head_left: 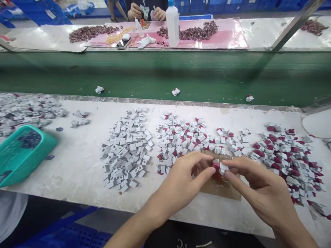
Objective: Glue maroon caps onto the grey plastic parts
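Between both hands, above a brown cardboard piece (219, 191), is a small grey and dark-red plastic part (219, 167). My left hand (184, 175) pinches its red side between thumb and fingers. On the grey side, the thumb and forefinger of my right hand (261, 186) are closed. Fingers cover much of the part, so its exact shape is hidden. Behind my left hand lies a pile of grey and red parts (181, 137). A similar pile with more red (289, 155) spreads beyond my right hand. Plain grey block-like pieces (126, 148) are heaped farther left.
A green basket (43, 148) with dark pieces stands at the left, near another grey pile (28, 110). Beyond the table edge runs a green conveyor belt (144, 74) carrying a few small parts. Across it, a co-worker's hands (147, 13) work behind a white bottle (172, 27).
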Motion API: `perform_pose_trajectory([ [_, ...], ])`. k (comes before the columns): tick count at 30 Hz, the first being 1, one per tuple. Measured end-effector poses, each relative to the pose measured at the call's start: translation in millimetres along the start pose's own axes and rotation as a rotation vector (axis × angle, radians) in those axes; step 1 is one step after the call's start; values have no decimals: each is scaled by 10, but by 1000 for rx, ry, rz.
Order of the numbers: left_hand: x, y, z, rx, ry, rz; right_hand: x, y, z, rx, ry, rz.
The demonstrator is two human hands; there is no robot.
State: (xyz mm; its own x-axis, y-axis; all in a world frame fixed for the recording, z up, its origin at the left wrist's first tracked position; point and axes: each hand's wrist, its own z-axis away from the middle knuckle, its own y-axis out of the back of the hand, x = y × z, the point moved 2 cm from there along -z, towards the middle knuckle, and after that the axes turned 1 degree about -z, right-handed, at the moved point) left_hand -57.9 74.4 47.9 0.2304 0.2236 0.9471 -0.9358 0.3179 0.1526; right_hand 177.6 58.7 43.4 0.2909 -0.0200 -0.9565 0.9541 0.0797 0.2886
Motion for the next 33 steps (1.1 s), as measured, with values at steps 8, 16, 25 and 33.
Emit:
perform_pose_trajectory([
  [8, -323, 1029, 97, 740, 96, -1037, 396, 355, 321, 76, -35, 165],
  [16, -423, 1033, -147, 750, 172, -1070, 452, 290, 387, 103, -16, 159],
  [25, -275, 925, -44, 770, 53, -536, 360, 192, 443, 140, 51, 152],
  [33, -351, 551, 153, 553, 316, 314, 361, 155, 444, 125, 95, 142],
])
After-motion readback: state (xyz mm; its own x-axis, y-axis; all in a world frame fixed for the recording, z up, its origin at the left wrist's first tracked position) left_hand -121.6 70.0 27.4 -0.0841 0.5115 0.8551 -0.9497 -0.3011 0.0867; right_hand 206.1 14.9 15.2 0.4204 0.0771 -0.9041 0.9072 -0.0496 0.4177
